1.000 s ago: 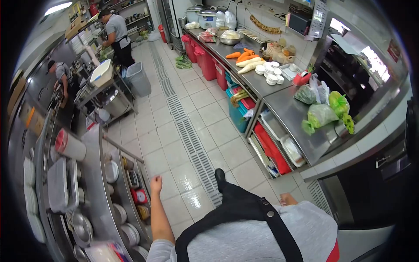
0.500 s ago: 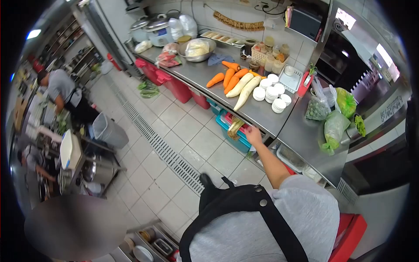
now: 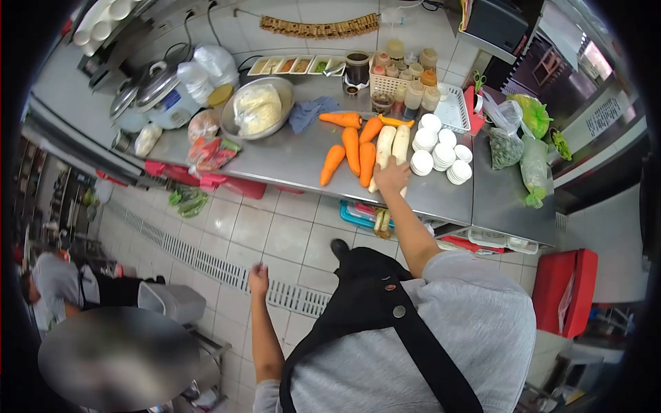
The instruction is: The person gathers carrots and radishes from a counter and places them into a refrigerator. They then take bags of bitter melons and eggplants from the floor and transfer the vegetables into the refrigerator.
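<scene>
My right hand (image 3: 392, 177) reaches over the counter edge, its fingers bent over the near ends of two long white radishes (image 3: 400, 146). The radishes lie side by side, pointing away from me. Just left of them are several orange carrots (image 3: 350, 148). To their right stand stacks of small white dishes (image 3: 422, 162). My left hand (image 3: 258, 279) hangs over the tiled floor, away from the counter, fingers curled in with nothing seen in them.
A steel bowl (image 3: 284, 93) with bagged food and a blue cloth (image 3: 311, 114) sit left on the counter (image 3: 289, 162). Sauce bottles fill a basket (image 3: 390, 85) behind. Below the edge is a teal bin (image 3: 352, 215). A red bin (image 3: 564, 292) stands right; a person (image 3: 58, 286) works left.
My right hand has come up from the bin under the counter onto the white radishes. My left hand has entered view. The camera has turned, so the counter looks more level.
</scene>
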`<action>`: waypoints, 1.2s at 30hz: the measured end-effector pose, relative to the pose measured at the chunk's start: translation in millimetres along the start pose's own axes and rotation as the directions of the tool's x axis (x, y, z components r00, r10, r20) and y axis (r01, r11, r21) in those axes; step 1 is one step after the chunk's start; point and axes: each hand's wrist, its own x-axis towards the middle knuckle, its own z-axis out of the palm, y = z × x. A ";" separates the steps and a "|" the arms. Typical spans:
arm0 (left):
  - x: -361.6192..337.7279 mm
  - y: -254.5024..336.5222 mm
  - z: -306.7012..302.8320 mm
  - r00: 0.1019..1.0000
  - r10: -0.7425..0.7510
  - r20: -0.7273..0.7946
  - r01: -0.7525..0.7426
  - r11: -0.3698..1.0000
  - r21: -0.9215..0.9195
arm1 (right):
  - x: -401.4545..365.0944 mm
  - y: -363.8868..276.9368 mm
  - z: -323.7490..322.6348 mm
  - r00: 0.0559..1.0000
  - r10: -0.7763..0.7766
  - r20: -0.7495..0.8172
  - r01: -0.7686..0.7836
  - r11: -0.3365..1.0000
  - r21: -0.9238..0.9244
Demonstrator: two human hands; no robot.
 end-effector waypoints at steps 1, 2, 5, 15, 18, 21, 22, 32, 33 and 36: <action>47.7 35.8 0.6 0.993 0.118 0.030 -0.119 0.991 0.054 | -5.3 -3.2 0.6 0.998 -0.021 -0.054 0.019 0.999 -0.043; 86.3 79.1 4.5 0.980 0.195 0.045 -0.197 0.980 0.028 | -7.4 -4.2 3.8 0.994 -0.046 -0.103 0.036 0.995 -0.094; 169.7 170.5 41.0 0.903 0.393 0.172 -0.356 0.910 -0.211 | -3.1 -8.3 -3.4 0.998 -0.017 -0.052 0.014 0.998 -0.057; 262.0 359.4 141.2 0.409 0.814 0.412 -0.821 0.525 -0.223 | 9.1 -26.0 -23.7 0.972 0.132 0.194 -0.116 0.989 -0.095; 286.1 379.2 167.2 0.397 0.794 0.460 -0.835 0.520 -0.178 | -0.4 -28.4 -17.2 0.976 0.135 0.173 -0.118 0.987 -0.107; 319.8 381.3 216.1 0.379 0.842 0.383 -0.924 0.364 0.115 | 5.3 -33.2 -13.0 0.973 0.198 0.117 -0.184 0.975 -0.123; 332.5 374.0 232.0 0.364 0.807 0.465 -0.931 0.311 0.189 | 5.9 -37.6 -13.8 0.971 0.216 0.105 -0.202 0.971 -0.127; 341.3 335.4 214.4 0.665 0.351 0.659 -0.342 0.928 -0.150 | 11.9 -47.2 -17.2 0.947 0.259 0.187 -0.210 0.946 -0.248; 326.4 329.5 200.5 0.674 0.299 0.676 -0.196 0.954 -0.227 | 11.8 -47.2 -16.7 0.949 0.256 0.181 -0.206 0.944 -0.258; 283.2 286.5 203.4 0.719 0.237 0.654 -0.078 0.962 -0.263 | 14.6 -43.4 -13.3 0.946 0.268 0.184 -0.231 0.952 -0.200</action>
